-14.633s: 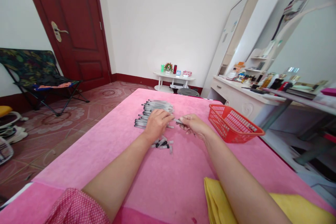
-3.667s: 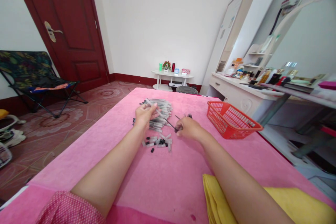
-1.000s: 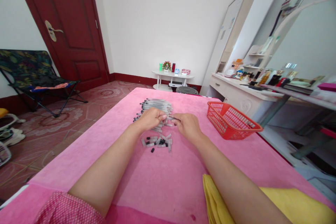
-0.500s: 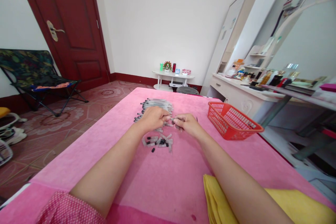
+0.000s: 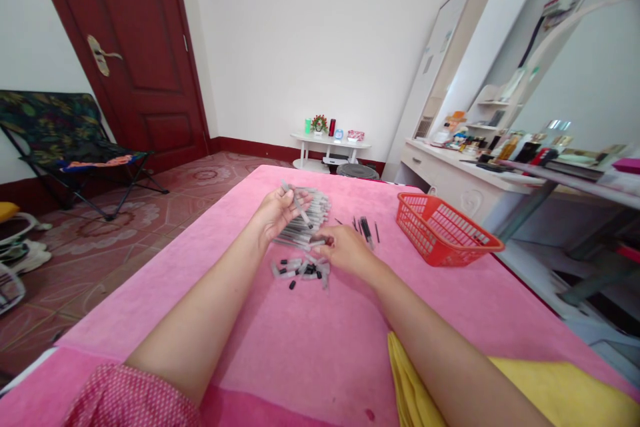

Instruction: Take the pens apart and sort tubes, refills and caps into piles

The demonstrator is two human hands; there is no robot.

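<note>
Pen (image 5: 303, 214): grasped by left hand (image 5: 275, 211)
Caps (image 5: 311, 269): nearside of right hand (image 5: 344, 249), its grip unclear
Refills (image 5: 365, 227): just beyond right hand

Pens (image 5: 319, 203) — partly behind left grip (image 5: 276, 212)

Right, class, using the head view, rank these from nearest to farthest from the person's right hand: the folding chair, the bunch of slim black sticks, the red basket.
From the right hand:
1. Slim black sticks: just beyond the hand, toward its right.
2. Red basket: farther to the right, past the sticks.
3. Folding chair: across the room, far left.
</note>
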